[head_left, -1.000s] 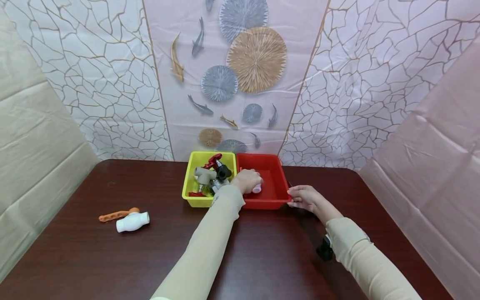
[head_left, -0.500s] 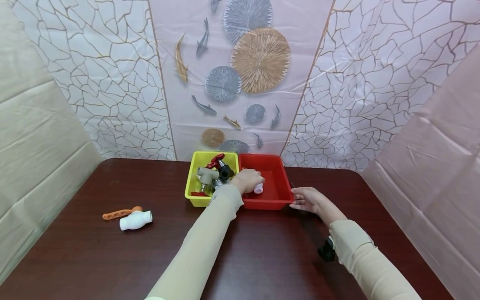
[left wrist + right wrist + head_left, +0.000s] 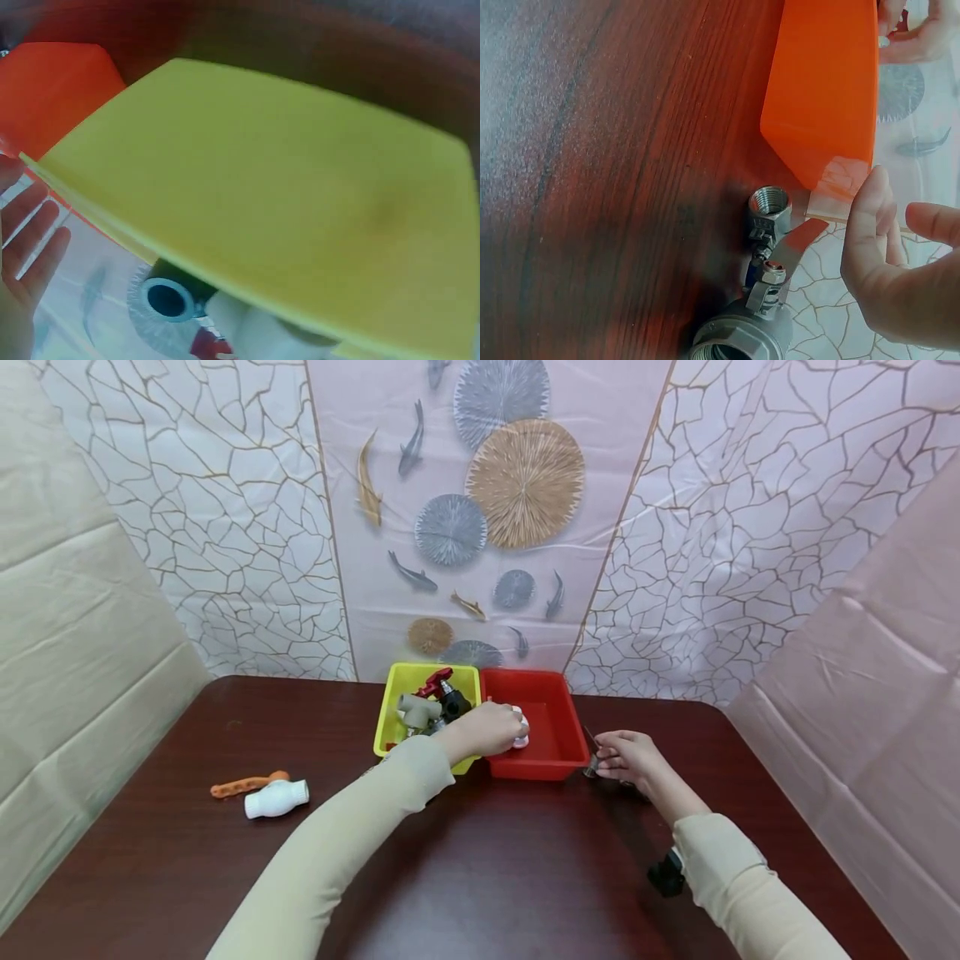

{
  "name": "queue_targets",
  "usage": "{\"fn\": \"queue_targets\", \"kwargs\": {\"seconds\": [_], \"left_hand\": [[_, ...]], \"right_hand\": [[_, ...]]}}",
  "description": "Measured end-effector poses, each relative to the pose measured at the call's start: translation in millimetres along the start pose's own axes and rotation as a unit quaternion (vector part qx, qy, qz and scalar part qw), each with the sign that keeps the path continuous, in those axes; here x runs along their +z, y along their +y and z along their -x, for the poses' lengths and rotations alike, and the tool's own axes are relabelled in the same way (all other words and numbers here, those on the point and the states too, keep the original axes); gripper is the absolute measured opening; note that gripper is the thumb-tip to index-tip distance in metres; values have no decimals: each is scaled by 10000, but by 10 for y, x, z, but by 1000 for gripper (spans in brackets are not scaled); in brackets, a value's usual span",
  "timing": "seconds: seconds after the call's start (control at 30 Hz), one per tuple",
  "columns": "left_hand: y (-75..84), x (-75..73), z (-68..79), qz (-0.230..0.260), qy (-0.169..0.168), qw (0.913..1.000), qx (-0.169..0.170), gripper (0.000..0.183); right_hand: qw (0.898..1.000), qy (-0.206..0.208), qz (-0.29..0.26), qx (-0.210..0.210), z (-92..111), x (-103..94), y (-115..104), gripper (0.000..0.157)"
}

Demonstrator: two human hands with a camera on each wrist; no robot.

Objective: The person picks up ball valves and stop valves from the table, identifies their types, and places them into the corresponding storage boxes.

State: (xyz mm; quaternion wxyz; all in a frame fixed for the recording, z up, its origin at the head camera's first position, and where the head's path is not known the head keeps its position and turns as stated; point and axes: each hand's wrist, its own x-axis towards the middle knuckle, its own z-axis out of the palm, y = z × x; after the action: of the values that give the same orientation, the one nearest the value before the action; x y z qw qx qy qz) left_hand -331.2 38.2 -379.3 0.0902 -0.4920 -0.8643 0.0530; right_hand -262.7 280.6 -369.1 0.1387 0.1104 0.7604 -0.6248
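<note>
Dark table [image 3: 517, 877] | left hand [image 3: 491, 727] at white part [image 3: 521, 741] over red bin [image 3: 528, 770], can't really tell if gripping | right hand [image 3: 628, 755] loose, thumb apart, near metal valves [image 3: 750, 326]

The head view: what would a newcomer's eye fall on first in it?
Most likely the bright yellow bin and the red bin, side by side near the far edge of the dark table, the yellow one holding a jumble of fittings. Next come the left hand, over the red bin's left side, and the right hand, just off its right side. Then the white valve with its orange handle, apart on the table's left.
</note>
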Motion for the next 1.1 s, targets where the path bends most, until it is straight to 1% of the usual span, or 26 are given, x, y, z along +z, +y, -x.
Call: {"fn": "queue_targets", "kwargs": {"seconds": [0.2, 0.27, 0.4, 0.5, 0.6, 0.73, 0.83, 0.93, 1.1], "left_hand": [[-62, 7, 213, 120, 574, 9981, 169, 12], [-75, -1, 290, 179, 734, 9969, 209, 10], [-77, -40, 437, 354, 942, 9948, 133, 8], [-75, -67, 537, 488, 1105, 9927, 65, 8], [-83, -73, 644, 612, 1175, 9912, -54, 8], [-90, -79, 810, 839, 1230, 9884, -284, 10], [-69, -97, 945, 1047, 1327, 9849, -376, 10], [-30, -109, 1081, 1167, 1442, 9822, -296, 10], [23, -118, 1306, 1155, 1674, 9791, -94, 8]], "right_hand": [[9990, 279, -349, -82, 57, 69, 17, 39], [9984, 305, -449, -133, 74, 88, 24, 38], [9980, 254, -527, -221, 104, 103, 38, 33], [9978, 197, -566, -272, 131, 98, 50, 23], [9975, 88, -620, -328, 164, 94, 58, 15], [9975, -49, -572, -409, 204, 100, 68, 15], [9977, -179, -438, -478, 224, 114, 83, 16], [9969, -409, -388, -549, 248, 139, 100, 15], [9944, -805, -345, -590, 318, 210, 111, 12]]}}
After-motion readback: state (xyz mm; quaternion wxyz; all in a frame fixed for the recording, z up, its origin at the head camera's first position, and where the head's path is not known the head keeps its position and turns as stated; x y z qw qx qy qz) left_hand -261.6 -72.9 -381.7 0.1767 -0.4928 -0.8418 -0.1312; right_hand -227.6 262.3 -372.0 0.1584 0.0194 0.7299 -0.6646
